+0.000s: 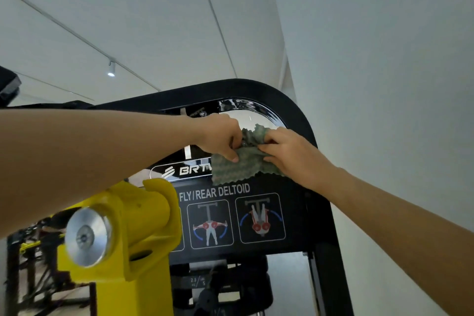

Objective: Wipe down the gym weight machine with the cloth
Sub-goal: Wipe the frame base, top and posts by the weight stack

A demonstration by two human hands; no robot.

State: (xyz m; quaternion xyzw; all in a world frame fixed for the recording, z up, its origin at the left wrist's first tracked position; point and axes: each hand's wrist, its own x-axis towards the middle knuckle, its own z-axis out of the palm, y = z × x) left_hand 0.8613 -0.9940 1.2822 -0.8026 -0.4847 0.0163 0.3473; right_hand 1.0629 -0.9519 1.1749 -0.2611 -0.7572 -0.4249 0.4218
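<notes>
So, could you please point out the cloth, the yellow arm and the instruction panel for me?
cloth [238,165]: head view, on its hanging lower half.
yellow arm [151,215]: head view, on its rounded side.
instruction panel [259,218]: head view, on the right-hand exercise diagram.

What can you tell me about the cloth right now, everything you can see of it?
The cloth is green with a mottled, textured weave that looks like microfibre, and its lower edge is wavy. It is bunched at the top and hangs loosely below, held up against the black panel near the machine's top, just under the shiny chrome dome. It covers the end of the brand logo. The left hand and right hand both pinch its gathered upper part.
</notes>
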